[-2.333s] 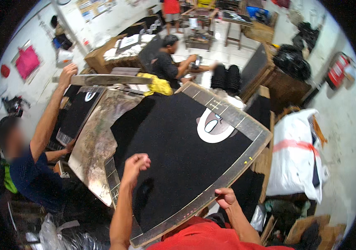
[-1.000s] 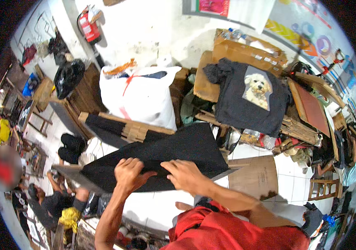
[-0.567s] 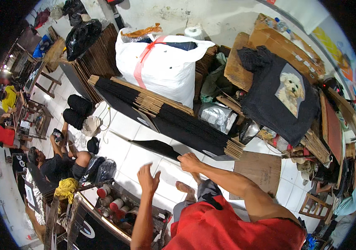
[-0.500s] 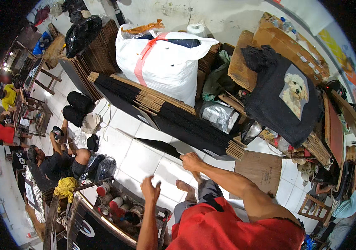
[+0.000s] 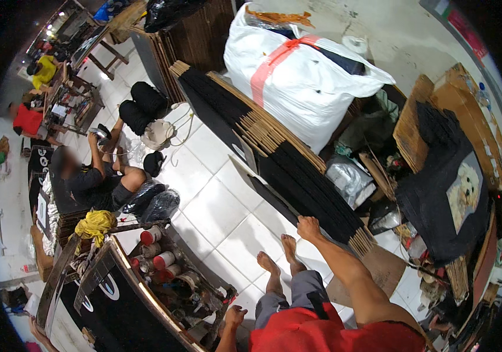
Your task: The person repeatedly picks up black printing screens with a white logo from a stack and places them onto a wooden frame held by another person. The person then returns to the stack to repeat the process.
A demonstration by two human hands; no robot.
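Fingers of my right hand (image 5: 308,227) are closed on the near end of a thin black board (image 5: 273,200), beside a row of black boards (image 5: 309,192). My left hand (image 5: 236,317) hangs empty, loosely half-curled, near red-topped cans (image 5: 164,260).

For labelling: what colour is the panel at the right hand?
Mostly black: the panel shows best in the head view.

It appears to be a garment-printing workshop, as the stacked cloth-covered boards (image 5: 271,149), stained jars (image 5: 166,260) and dog-printed shirt (image 5: 435,190) show.
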